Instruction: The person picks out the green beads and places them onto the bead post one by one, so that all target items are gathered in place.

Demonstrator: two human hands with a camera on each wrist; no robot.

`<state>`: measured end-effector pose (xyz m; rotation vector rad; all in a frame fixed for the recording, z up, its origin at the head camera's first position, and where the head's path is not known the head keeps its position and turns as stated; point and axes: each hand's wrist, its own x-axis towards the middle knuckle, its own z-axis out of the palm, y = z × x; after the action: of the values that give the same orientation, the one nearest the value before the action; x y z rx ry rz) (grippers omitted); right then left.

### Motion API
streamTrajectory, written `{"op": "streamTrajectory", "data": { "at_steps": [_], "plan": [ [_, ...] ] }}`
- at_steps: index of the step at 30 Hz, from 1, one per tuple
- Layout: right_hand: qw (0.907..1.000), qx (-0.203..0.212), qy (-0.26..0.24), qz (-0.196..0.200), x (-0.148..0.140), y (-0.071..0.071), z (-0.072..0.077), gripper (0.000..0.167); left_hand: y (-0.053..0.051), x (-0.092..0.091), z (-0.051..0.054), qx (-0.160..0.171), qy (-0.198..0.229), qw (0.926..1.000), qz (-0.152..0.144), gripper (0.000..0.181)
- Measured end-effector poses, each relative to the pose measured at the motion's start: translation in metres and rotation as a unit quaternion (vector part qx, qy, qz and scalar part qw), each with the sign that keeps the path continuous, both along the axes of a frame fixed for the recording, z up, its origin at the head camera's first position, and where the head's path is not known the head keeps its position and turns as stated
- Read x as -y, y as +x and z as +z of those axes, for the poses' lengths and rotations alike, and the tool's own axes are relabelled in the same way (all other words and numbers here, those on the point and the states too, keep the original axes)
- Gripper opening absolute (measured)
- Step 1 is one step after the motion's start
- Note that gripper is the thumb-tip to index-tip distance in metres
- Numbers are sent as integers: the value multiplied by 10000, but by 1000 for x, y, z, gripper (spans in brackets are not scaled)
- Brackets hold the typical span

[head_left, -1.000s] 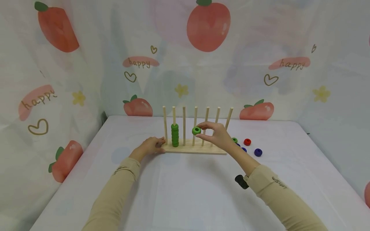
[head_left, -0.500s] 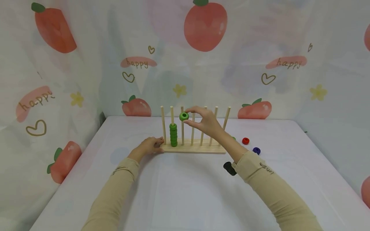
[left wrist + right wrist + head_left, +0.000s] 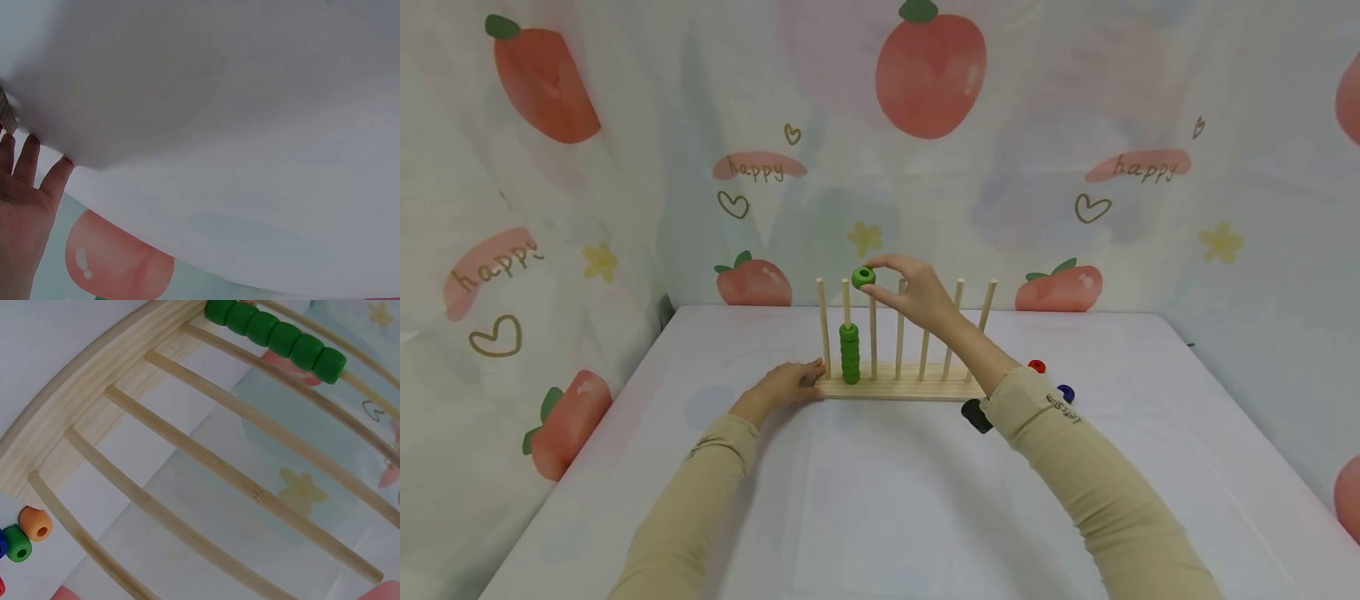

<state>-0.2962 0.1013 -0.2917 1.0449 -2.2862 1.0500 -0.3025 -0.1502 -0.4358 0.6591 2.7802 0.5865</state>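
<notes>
My right hand [image 3: 922,293] pinches a green bead [image 3: 863,277] between thumb and fingers, level with the peg tops. The bead's hole shows, and it is between the second and third pegs from the left in the head view. A wooden peg rack [image 3: 895,390] with several upright pegs stands on the table. Its second peg bears a stack of green beads [image 3: 850,354], also seen as green beads [image 3: 275,336] in the right wrist view. My left hand [image 3: 784,385] grips the left end of the rack's base; in the left wrist view, fingers [image 3: 56,178] spread beside that end.
A red bead [image 3: 1037,367] and a dark blue bead [image 3: 1067,392] lie right of the rack. The right wrist view also shows an orange bead [image 3: 35,524] and a loose green bead [image 3: 17,542]. A black object [image 3: 976,416] is by the right cuff. Patterned cloth [image 3: 880,208] hangs behind.
My right hand has carried the green bead up and to the left, from in front of the middle pegs to near the second peg's top. My left hand stays on the rack's end.
</notes>
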Motion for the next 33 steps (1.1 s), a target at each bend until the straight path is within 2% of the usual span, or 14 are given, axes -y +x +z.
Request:
{"op": "streamTrajectory", "data": {
  "at_steps": [6,14,28,33],
  "plan": [
    [9994,332,45,20,7,-7,2,33,2,4,-2,-51,-18,9999,-152,59],
    [9984,548,102,91,16,-13,0,29,4,7,-7,-173,98,9996,-208,63],
    [9961,780,307,-288,23,-15,3,34,2,5,-5,-428,-85,9988,-203,63],
    [9946,962,274,-281,23,-17,3,36,1,3,-6,-434,-89,9989,-182,63]
  ]
}}
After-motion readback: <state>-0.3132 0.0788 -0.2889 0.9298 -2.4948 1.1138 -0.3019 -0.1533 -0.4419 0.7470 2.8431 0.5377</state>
